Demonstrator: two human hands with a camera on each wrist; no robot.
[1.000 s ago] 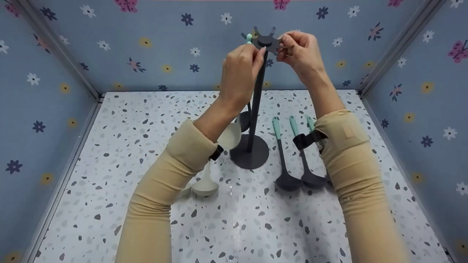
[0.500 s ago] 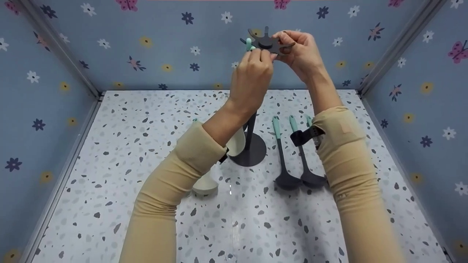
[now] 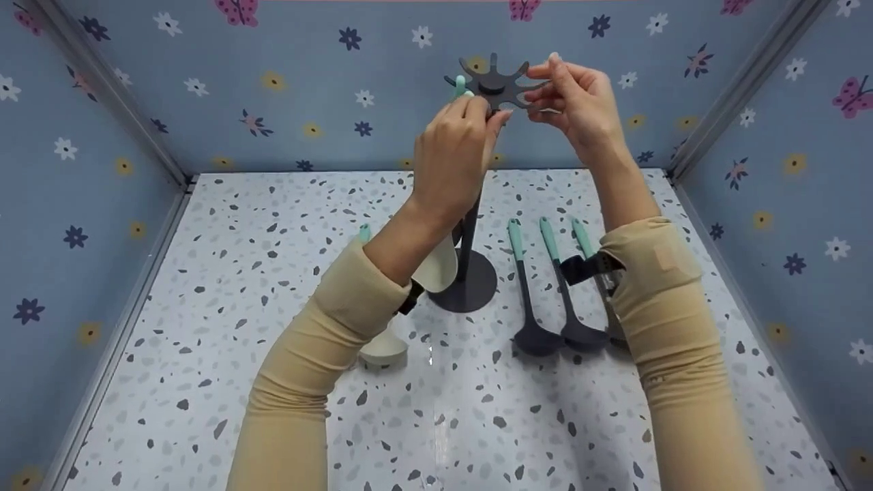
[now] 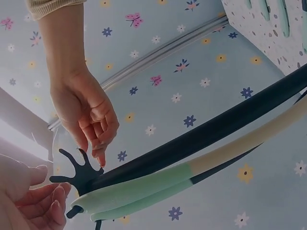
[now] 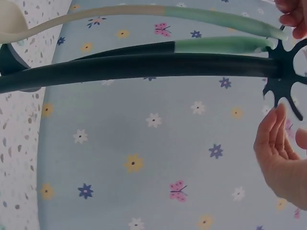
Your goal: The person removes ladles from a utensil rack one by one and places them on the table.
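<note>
A dark utensil stand has a pronged top on a thin post and a round base. Two mint-handled utensils hang from it: a cream ladle, and a dark one whose mint handle shows behind the post. My left hand is at the front prongs, thumb apart from its loosely bent fingers. In the left wrist view a prong lies in that gap. My right hand has its extended fingertips close to the right-hand prongs, thumb raised.
Right of the base lie dark ladles with mint handles, one partly behind the right sleeve. Another cream ladle lies on the left, mostly behind the left forearm. Flower-patterned walls enclose the speckled table.
The pronged top has turned, bringing the hanging cream ladle rightward and nearer. My right fingers have loosened from the prongs and drawn right; my left thumb has spread from its fingers.
</note>
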